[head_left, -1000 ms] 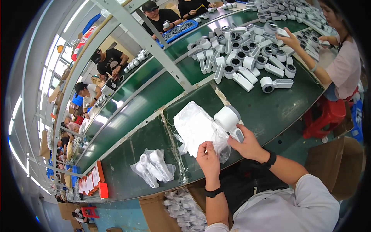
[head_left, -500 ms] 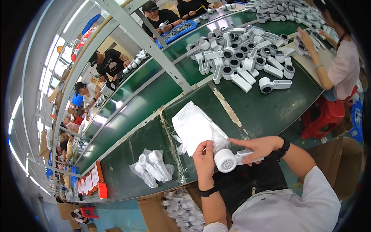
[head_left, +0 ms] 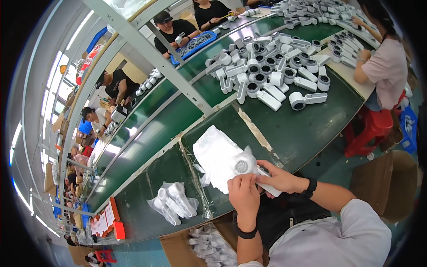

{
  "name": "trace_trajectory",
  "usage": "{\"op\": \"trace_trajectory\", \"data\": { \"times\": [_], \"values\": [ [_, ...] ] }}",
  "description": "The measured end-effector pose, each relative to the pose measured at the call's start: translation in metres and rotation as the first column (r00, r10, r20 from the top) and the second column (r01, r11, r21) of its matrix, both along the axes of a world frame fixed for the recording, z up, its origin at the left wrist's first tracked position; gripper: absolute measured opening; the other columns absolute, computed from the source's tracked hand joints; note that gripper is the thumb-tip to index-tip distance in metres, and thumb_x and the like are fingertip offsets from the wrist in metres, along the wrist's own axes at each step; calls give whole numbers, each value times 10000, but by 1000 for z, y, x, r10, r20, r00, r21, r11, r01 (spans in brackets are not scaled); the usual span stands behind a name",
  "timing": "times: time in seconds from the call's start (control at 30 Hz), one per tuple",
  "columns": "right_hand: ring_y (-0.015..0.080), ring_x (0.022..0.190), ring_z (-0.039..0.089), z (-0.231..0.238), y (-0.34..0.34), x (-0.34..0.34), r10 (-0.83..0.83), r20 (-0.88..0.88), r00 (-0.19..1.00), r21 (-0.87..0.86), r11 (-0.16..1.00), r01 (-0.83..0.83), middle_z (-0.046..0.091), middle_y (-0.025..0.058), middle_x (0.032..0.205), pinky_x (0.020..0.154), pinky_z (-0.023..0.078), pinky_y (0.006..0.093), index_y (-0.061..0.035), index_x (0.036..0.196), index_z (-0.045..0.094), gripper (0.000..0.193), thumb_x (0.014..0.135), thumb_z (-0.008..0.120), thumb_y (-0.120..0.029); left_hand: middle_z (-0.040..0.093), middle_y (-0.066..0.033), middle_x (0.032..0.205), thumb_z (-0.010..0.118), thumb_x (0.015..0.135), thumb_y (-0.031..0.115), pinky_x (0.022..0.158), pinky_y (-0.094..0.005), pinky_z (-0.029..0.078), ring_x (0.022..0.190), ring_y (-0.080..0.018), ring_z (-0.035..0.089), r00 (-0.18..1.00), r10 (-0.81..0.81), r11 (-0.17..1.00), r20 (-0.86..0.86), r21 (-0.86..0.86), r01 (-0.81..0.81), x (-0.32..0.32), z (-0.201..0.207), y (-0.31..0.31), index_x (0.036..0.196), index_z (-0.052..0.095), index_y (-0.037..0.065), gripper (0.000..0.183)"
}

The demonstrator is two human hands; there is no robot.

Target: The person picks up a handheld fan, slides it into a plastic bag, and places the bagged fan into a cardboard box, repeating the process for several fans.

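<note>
A white handheld fan (head_left: 272, 190) slants across my hands, its round grilled head inside a clear plastic bag (head_left: 249, 156). Around its handle, my right hand (head_left: 281, 179) is closed. My left hand (head_left: 243, 192) pinches the bag's edge by the fan's neck; its fingertips partly hide the opening. Beneath the fan's head lies a stack of thin white plastic bags (head_left: 213, 149) on the green work table (head_left: 133, 196). Left of the stack, several bagged fans (head_left: 174, 201) rest together.
A large heap of unbagged fans (head_left: 267, 66) covers the table's far side, with one fan (head_left: 307, 100) nearer. Below the edge, a cardboard box (head_left: 178, 250) holds bagged fans. Orange-and-white boxes (head_left: 106, 220) stand far left. A co-worker (head_left: 383, 66) sits at right by a red stool (head_left: 371, 131).
The fan's head has gone from outside the bag to inside it. Both hands have shifted, with the fan now tilted up and leftward over the bag stack.
</note>
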State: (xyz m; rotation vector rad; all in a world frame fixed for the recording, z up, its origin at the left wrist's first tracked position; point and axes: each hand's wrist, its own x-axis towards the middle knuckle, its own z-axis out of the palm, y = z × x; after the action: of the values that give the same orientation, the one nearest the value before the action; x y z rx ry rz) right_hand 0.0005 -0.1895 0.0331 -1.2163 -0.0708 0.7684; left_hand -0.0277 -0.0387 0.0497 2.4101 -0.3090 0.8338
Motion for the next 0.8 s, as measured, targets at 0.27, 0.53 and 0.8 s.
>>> {"op": "trace_trajectory", "data": {
  "times": [0.27,0.53,0.8],
  "values": [
    [157,585,633,-15,16,-2,-317,389,865,117,948,295,615,140,975,476,514,292,-30,1512,92,752,953,574,-174,616,-116,856,651,878,79,668,-365,477,788,-290,587,987,-120,913,-102,-401,70,0,-13,-4,884,630,13,70],
    [191,583,649,19,7,-5,-51,86,995,107,993,42,612,161,975,459,527,294,-24,1483,190,681,950,584,-179,594,-70,855,570,982,197,649,-274,457,758,-172,575,986,107,864,126,-502,-30,11,-30,11,919,599,-10,219],
    [194,801,661,-1,12,3,-166,115,979,151,977,148,615,179,1066,656,547,309,-42,1498,151,706,952,585,-150,592,-38,827,584,956,109,634,-243,443,719,-123,545,910,-328,546,-254,-837,-36,-9,-20,1,921,600,-21,135]
  ]
}}
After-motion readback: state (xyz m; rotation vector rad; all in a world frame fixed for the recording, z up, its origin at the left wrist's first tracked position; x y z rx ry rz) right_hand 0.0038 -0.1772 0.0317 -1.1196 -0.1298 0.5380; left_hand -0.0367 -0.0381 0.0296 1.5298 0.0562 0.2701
